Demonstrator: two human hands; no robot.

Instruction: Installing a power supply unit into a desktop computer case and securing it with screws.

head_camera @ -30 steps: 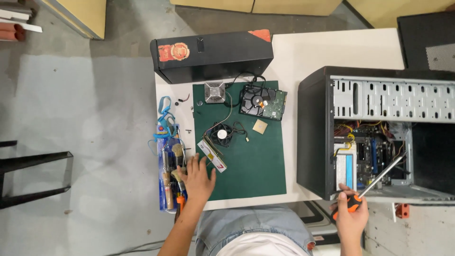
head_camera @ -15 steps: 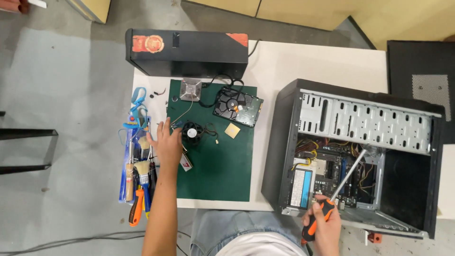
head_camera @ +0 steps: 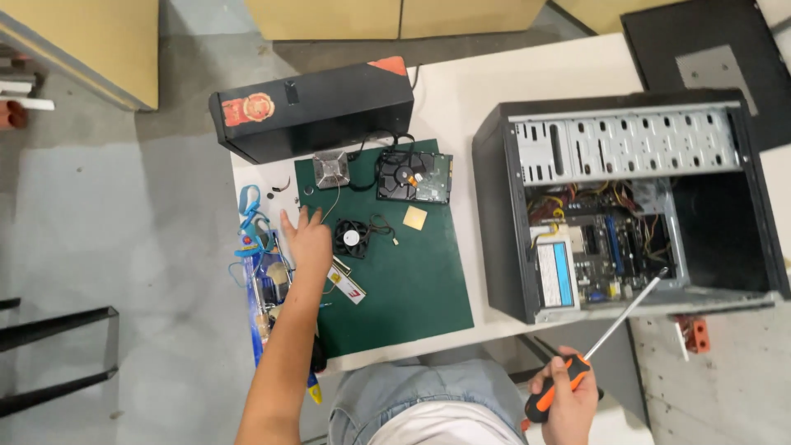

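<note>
My left hand lies flat with fingers spread on the left edge of a green mat, just left of a small black fan and above a memory stick. My right hand grips a long screwdriver by its orange and black handle. The screwdriver's shaft points up towards the front of an open black computer case that lies on its side with its board and cables showing.
On the green mat lie a hard drive, a metal heatsink and a small tan square. A black box stands behind. Hand tools on a blue strip lie at the table's left edge. A black side panel lies at the far right.
My left hand moved up the mat's left edge, from near the memory stick to beside the fan. My right hand stayed low with the screwdriver. The view shifted.
</note>
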